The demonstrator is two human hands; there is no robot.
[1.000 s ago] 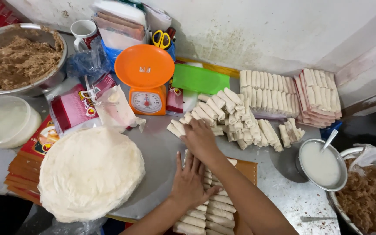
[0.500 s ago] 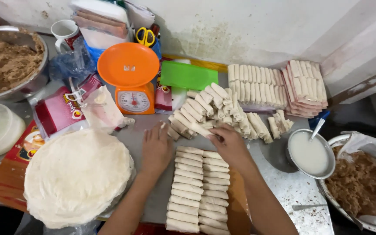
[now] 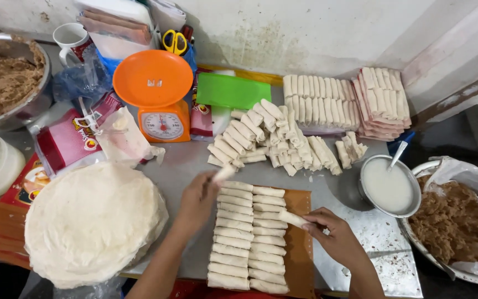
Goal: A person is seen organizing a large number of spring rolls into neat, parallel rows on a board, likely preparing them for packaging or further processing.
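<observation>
My left hand (image 3: 197, 200) and right hand (image 3: 334, 237) each pinch one pale rolled spring roll (image 3: 292, 218) above the brown tray's (image 3: 301, 260) packed rows.

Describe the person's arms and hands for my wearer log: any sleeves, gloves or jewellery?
Both forearms are bare as far as the bottom edge of the picture, with no sleeve in view. The left hand and the right hand wear no gloves. No ring, watch or bracelet shows on either, and no markings can be seen on them.

Wrapper stack (image 3: 92, 221) left of roll rows (image 3: 247, 235) — scale (image 3: 156, 97) behind.
</observation>
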